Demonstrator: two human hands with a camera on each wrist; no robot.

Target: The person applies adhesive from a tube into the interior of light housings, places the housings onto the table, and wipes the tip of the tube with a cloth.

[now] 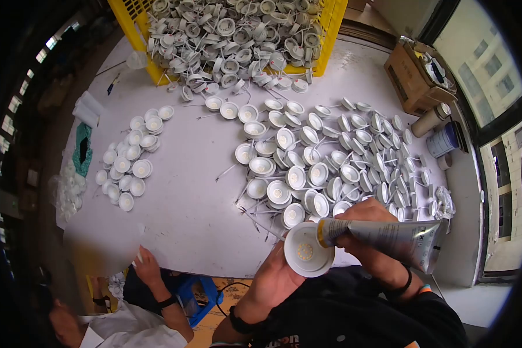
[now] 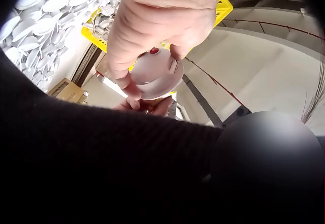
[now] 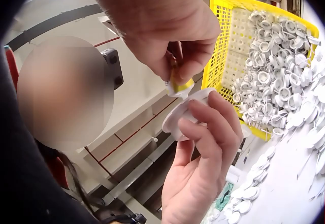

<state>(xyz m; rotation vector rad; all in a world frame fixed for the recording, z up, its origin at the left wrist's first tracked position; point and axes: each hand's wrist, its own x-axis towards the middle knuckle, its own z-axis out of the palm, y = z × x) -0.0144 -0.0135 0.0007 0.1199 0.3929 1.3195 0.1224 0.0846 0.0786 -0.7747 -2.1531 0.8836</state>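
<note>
In the head view my left hand [image 1: 272, 281] holds a white round LED downlight [image 1: 296, 264], its face with a ring of yellowish dots turned up. My right hand [image 1: 370, 210] grips a silver squeeze tube [image 1: 397, 236] with a yellow band by its nozzle end. The tube lies across the downlight's right edge. From the right wrist, the white nozzle [image 3: 184, 93] is right at the rim of the downlight [image 3: 176, 115], and left fingers curl round its back. A red spot shows on the downlight's back [image 2: 157, 74] in the left wrist view.
Many downlights with cables [image 1: 319, 174] cover the table's right half. A smaller cluster [image 1: 127, 153] lies left. A yellow crate [image 1: 330, 40] full of white lamp housings stands at the back. Beside the window are a cardboard box [image 1: 412, 81] and cans. Another person's hand [image 1: 148, 268] is at the front left.
</note>
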